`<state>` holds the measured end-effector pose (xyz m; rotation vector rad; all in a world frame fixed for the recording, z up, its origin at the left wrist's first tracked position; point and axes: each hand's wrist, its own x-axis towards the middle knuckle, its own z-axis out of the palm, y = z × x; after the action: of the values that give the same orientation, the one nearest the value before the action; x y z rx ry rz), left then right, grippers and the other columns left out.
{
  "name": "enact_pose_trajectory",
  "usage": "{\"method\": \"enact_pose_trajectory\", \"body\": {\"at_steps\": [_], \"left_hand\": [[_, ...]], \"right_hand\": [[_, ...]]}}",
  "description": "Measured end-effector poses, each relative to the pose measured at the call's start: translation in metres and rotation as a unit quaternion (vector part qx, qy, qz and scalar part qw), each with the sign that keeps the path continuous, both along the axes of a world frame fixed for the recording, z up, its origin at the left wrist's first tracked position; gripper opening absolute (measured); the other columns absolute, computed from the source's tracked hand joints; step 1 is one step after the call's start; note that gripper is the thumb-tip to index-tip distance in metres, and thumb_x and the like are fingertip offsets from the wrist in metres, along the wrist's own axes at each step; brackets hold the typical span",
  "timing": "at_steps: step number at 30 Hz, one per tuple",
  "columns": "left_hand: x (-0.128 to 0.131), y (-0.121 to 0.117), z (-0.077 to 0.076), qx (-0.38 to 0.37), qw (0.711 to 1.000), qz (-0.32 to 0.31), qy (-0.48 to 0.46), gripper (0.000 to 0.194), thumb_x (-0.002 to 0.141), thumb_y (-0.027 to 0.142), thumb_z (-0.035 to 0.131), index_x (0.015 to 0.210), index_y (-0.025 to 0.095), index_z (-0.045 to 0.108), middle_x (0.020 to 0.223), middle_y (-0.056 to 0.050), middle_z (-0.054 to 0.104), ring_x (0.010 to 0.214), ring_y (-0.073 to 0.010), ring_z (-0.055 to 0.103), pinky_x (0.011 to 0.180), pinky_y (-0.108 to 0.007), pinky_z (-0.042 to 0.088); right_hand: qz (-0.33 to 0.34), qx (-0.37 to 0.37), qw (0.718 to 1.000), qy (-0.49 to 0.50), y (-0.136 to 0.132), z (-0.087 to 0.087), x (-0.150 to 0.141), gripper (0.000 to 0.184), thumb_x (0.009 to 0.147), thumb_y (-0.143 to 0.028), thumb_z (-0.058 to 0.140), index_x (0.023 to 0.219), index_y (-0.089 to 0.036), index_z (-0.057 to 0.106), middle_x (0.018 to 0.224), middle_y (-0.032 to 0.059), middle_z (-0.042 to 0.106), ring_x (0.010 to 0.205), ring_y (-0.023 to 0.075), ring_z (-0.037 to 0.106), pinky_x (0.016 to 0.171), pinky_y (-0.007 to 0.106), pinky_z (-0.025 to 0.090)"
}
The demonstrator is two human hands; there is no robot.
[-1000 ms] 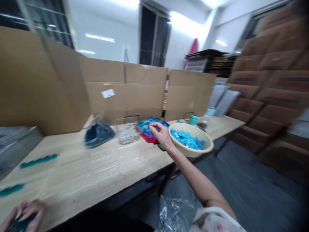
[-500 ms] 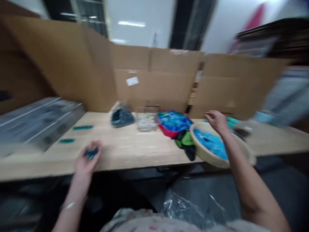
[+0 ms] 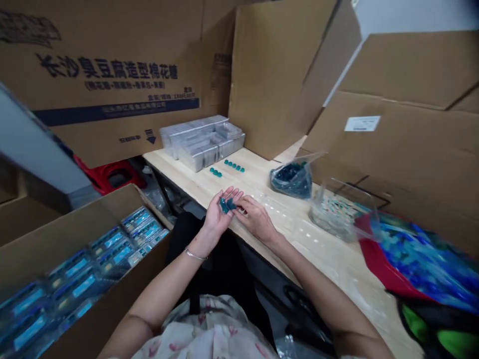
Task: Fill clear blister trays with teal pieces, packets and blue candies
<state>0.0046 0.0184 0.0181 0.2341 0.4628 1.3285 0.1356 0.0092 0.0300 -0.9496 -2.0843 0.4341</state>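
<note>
Both hands together just inside the near table edge. Left hand (image 3: 214,218) palm up, cupped, teal pieces (image 3: 226,205) resting at the fingers; right hand (image 3: 256,220) alongside, fingertips on the same pieces (whether it grips them, cannot tell). Table (image 3: 295,239) edge runs close under both wrists, dropping away to a carton (image 3: 116,304) of blue packets (image 3: 108,249) on the left. Bare wood ahead of the hands, up to two short rows of loose pieces (image 3: 230,167) near a plastic tray stack (image 3: 202,144). Open room to the right too, before a dark bag (image 3: 294,180) and a clear tub (image 3: 337,212).
</note>
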Motion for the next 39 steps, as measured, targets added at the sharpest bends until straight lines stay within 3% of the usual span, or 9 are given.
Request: {"method": "enact_pose_trajectory", "body": {"at_steps": [4, 9, 12, 16, 19, 23, 30, 35, 39], "left_hand": [[-0.016, 0.010, -0.004, -0.016, 0.999, 0.015, -0.033, 0.019, 0.081, 0.025, 0.050, 0.089, 0.012, 0.062, 0.100, -0.011, 0.065, 0.100, -0.0221, 0.060, 0.080, -0.034, 0.052], [-0.034, 0.011, -0.016, -0.051, 0.997, 0.048, -0.015, 0.011, 0.079, 0.018, 0.058, 0.085, 0.011, 0.064, 0.090, -0.008, 0.066, 0.088, -0.0161, 0.063, 0.084, -0.032, 0.052], [-0.041, 0.010, -0.021, 0.021, 0.996, 0.055, 0.073, 0.015, 0.073, 0.016, 0.065, 0.086, 0.009, 0.065, 0.088, -0.008, 0.066, 0.084, -0.0144, 0.063, 0.085, -0.030, 0.051], [-0.051, 0.013, -0.026, 0.079, 0.974, 0.053, 0.207, 0.029, 0.067, 0.025, 0.071, 0.092, 0.010, 0.064, 0.081, -0.007, 0.065, 0.070, -0.0126, 0.064, 0.072, -0.027, 0.054], [-0.060, 0.016, -0.028, 0.097, 0.952, 0.070, 0.282, 0.035, 0.067, 0.028, 0.070, 0.098, 0.011, 0.062, 0.079, -0.005, 0.063, 0.063, -0.0110, 0.062, 0.062, -0.025, 0.054], [-0.071, 0.019, -0.026, 0.120, 0.905, 0.091, 0.398, 0.039, 0.071, 0.031, 0.065, 0.104, 0.011, 0.062, 0.076, -0.003, 0.062, 0.058, -0.0102, 0.060, 0.055, -0.023, 0.052], [-0.082, 0.021, -0.022, 0.155, 0.823, 0.091, 0.539, 0.039, 0.079, 0.029, 0.053, 0.114, 0.010, 0.058, 0.055, 0.003, 0.057, 0.046, -0.0080, 0.055, 0.055, -0.022, 0.048], [-0.084, 0.029, -0.029, 0.157, 0.816, 0.100, 0.547, 0.036, 0.077, 0.033, 0.055, 0.105, 0.011, 0.060, 0.075, -0.003, 0.063, 0.046, -0.0069, 0.053, 0.049, -0.020, 0.044], [-0.085, 0.034, -0.035, 0.191, 0.745, 0.148, 0.622, 0.026, 0.077, 0.028, 0.055, 0.097, 0.014, 0.063, 0.082, -0.005, 0.065, 0.054, -0.0089, 0.056, 0.056, -0.021, 0.045]], "right_hand": [[0.000, -0.073, 0.995, 0.073, 0.017, -0.007, -0.017, 0.015, 0.076, -0.025, 0.059, 0.089, -0.022, 0.065, 0.089, 0.0054, 0.064, 0.081, 0.0184, 0.059, 0.076, 0.032, 0.048], [-0.016, -0.208, 0.962, 0.176, 0.037, -0.008, -0.025, 0.017, 0.073, -0.029, 0.063, 0.086, -0.020, 0.065, 0.081, 0.0039, 0.066, 0.071, 0.0159, 0.060, 0.069, 0.030, 0.049], [-0.002, -0.146, 0.979, 0.143, 0.044, -0.007, -0.031, 0.016, 0.075, -0.029, 0.060, 0.088, -0.021, 0.066, 0.082, 0.0034, 0.065, 0.071, 0.0157, 0.059, 0.069, 0.030, 0.048], [0.039, -0.029, 0.998, 0.032, 0.047, -0.003, -0.044, 0.020, 0.081, -0.021, 0.051, 0.095, -0.023, 0.065, 0.088, 0.0054, 0.062, 0.083, 0.0185, 0.057, 0.078, 0.033, 0.046], [0.053, -0.043, 0.997, 0.022, 0.052, -0.003, -0.054, 0.023, 0.081, -0.020, 0.052, 0.101, -0.022, 0.063, 0.091, 0.0063, 0.061, 0.082, 0.0174, 0.058, 0.076, 0.031, 0.048], [0.028, -0.092, 0.994, 0.055, 0.061, -0.007, -0.062, 0.017, 0.077, -0.023, 0.057, 0.092, -0.019, 0.065, 0.087, 0.0046, 0.063, 0.073, 0.0142, 0.060, 0.066, 0.026, 0.050], [0.006, 0.012, 1.000, 0.003, 0.068, -0.013, -0.072, 0.018, 0.079, -0.013, 0.051, 0.088, -0.018, 0.065, 0.082, 0.0046, 0.066, 0.073, 0.0144, 0.061, 0.068, 0.026, 0.048], [-0.001, 0.068, 0.997, -0.038, 0.067, -0.022, -0.078, 0.018, 0.082, -0.012, 0.046, 0.091, -0.016, 0.062, 0.084, 0.0071, 0.064, 0.078, 0.0170, 0.061, 0.073, 0.029, 0.049], [-0.011, 0.132, 0.985, -0.108, 0.068, -0.029, -0.082, 0.020, 0.085, -0.013, 0.042, 0.094, -0.014, 0.059, 0.085, 0.0096, 0.062, 0.082, 0.0202, 0.059, 0.076, 0.033, 0.049]]}}
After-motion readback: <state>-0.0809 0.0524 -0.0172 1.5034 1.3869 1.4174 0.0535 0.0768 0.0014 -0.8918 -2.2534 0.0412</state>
